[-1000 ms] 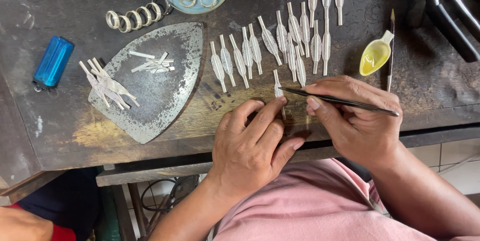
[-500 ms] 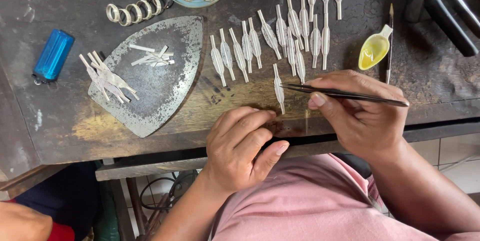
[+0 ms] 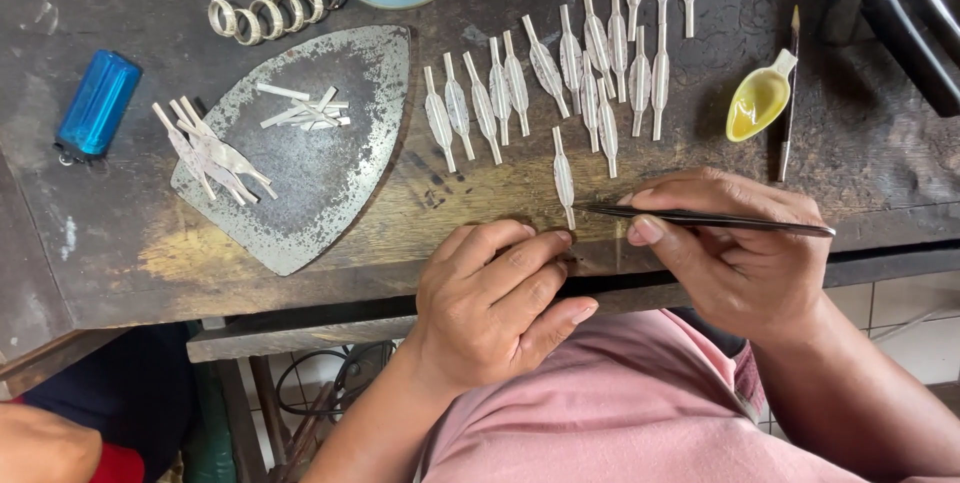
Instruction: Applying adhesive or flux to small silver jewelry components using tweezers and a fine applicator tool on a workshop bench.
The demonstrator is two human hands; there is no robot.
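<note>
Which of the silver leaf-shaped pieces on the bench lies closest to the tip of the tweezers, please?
The lone leaf piece lying below the row, stem toward the bench edge. The tweezers in the right hand point at its stem.

Left hand [image 3: 495, 303] curled, fingertips pressed down at the near edge; right hand [image 3: 745, 253] just to its right, thumb and forefinger pinched together.

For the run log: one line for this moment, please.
right hand: holds tweezers | tip at leaf-shaped silver piece | left hand: resting on bench edge
</note>
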